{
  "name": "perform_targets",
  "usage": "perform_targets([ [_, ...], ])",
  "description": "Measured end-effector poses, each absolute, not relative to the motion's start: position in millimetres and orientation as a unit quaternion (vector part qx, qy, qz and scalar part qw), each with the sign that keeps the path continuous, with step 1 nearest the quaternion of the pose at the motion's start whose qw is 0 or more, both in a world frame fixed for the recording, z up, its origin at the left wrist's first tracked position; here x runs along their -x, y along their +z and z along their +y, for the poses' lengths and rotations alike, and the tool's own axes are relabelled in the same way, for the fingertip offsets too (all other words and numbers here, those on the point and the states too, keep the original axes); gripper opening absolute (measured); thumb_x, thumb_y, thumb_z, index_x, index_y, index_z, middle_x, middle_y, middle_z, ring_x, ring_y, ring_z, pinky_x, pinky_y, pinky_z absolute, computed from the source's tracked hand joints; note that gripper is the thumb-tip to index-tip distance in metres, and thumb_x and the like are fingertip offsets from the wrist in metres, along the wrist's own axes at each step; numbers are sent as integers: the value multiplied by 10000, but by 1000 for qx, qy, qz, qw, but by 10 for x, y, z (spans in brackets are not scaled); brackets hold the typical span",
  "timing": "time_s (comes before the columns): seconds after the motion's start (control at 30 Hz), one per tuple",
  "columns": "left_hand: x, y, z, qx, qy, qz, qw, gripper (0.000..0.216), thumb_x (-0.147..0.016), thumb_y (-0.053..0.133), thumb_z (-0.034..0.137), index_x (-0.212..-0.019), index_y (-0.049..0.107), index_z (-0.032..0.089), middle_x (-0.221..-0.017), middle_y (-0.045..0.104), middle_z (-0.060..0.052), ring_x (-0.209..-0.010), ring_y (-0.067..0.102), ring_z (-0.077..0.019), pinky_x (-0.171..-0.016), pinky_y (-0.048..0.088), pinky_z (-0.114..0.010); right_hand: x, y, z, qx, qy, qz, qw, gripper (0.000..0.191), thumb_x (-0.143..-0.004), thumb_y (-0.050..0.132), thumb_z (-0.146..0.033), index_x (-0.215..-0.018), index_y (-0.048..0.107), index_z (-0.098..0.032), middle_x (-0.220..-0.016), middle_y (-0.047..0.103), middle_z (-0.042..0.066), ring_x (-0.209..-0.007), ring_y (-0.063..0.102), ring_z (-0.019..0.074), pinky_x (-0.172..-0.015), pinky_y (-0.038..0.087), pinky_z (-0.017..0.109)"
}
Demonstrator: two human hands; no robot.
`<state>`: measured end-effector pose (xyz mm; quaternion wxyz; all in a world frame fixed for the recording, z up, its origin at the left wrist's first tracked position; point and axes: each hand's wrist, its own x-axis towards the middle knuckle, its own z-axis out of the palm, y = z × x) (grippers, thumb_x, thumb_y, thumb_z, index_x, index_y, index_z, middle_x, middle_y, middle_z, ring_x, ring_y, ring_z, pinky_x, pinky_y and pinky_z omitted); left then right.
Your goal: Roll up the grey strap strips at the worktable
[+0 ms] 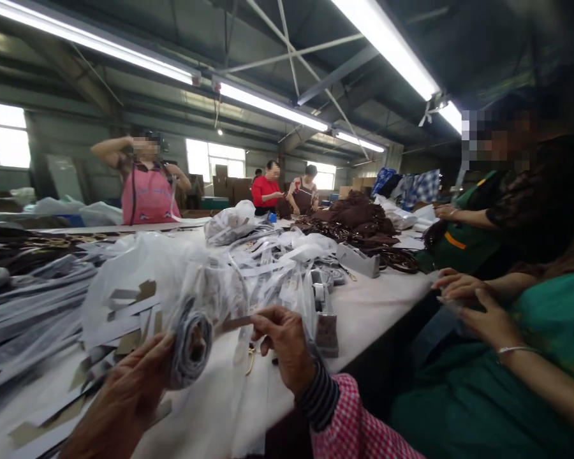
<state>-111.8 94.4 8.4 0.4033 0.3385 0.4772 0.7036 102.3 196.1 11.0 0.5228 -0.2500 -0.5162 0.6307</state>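
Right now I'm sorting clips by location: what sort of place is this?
Probably a garment or packing workshop: a long shared worktable, a heap of brown goods, and a rolled item in a clear bag held by the left hand and right hand.

We see the rolled bundle [191, 344] held in the left hand [124, 401], in front of the plastic bags [143, 274] on the surface [377, 299]. Right hand [284, 344] sits right of the bundle; tape dispenser [323, 312] just behind-right of it. Garment pile [358, 220] lies far back right. A co-worker's hands [463, 299] are at the right edge.
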Motion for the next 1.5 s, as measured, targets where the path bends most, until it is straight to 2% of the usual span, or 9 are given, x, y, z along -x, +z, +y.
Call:
perform_targets([
  [0.3, 621, 125, 971, -316, 690, 406, 510, 339, -739, 947, 414, -958, 818, 190, -916, 788, -31, -761, 688, -147, -646, 569, -188, -1051, -42, 1503, 270, 664, -442, 539, 364, -674, 852, -399, -782, 627, -134, -666, 724, 46, -488, 664, 129, -355, 379, 138],
  [0.6, 569, 109, 911, -406, 608, 487, 478, 456, -751, 890, 556, -998, 812, 181, -864, 775, -51, -785, 673, -190, -711, 539, -243, -832, -114, 1389, 255, 638, -471, 553, 266, -735, 747, -323, -902, 621, -159, -669, 698, 4, -491, 651, 144, -351, 406, 167],
  [0.73, 528, 287, 832, -449, 570, 523, 448, 460, -809, 811, 592, -989, 803, 169, -826, 739, -36, -763, 597, -178, -694, 476, -248, -1003, -143, 1310, 228, 450, -637, 583, 219, -810, 723, -177, -1020, 663, -196, -899, 743, 14, -715, 707, 145, -547, 515, 200],
  [0.87, 495, 431, 836, -505, 492, 566, 427, 501, -781, 778, 653, -871, 770, 160, -742, 668, -21, -687, 538, -173, -620, 412, -258, -1241, -164, 1357, 151, 153, -793, 570, 151, -966, 590, -91, -1020, 699, -181, -899, 728, 41, -829, 693, 149, -759, 541, 252],
  [0.97, 518, 352, 900, -595, 435, 596, 320, 482, -833, 700, 670, -784, 722, 191, -678, 597, -5, -632, 509, -180, -573, 374, -274, -1326, -210, 1426, 134, -50, -829, 541, 176, -1007, 541, -81, -1013, 696, -163, -875, 698, 54, -824, 649, 162, -734, 518, 273],
  [1.03, 563, 178, 966, -666, 417, 588, 193, 403, -877, 675, 606, -777, 723, 219, -749, 642, -27, -716, 576, -220, -666, 447, -303, -1337, -276, 1462, 140, -120, -833, 522, 146, -1006, 567, -107, -975, 698, -165, -949, 707, 69, -886, 643, 178, -752, 518, 292],
  [1.23, 658, -461, 1097, -817, 296, 492, -52, 86, -882, 675, 271, -869, 756, 297, -909, 727, -38, -863, 585, -282, -840, 456, -375, -1342, -542, 1533, 123, -120, -849, 499, 208, -1027, 539, -166, -869, 674, -152, -1017, 706, 82, -864, 632, 179, -709, 534, 283],
  [1.4, 508, -441, 964, -841, 248, 472, -91, 53, -864, 730, 283, -854, 698, 242, -935, 685, -56, -884, 529, -285, -884, 416, -424, -1395, -539, 1560, 88, -92, -868, 479, 245, -1037, 501, -132, -838, 642, -147, -852, 680, 59, -776, 612, 164, -692, 528, 282],
  [1.5, 429, -387, 952, -826, 262, 493, -77, 112, -902, 632, 154, -817, 666, 217, -894, 665, -54, -855, 521, -272, -816, 411, -405, -1415, -458, 1602, 59, -102, -883, 455, 224, -1029, 529, -128, -834, 636, -154, -999, 710, 85, -912, 632, 185, -779, 547, 292],
])
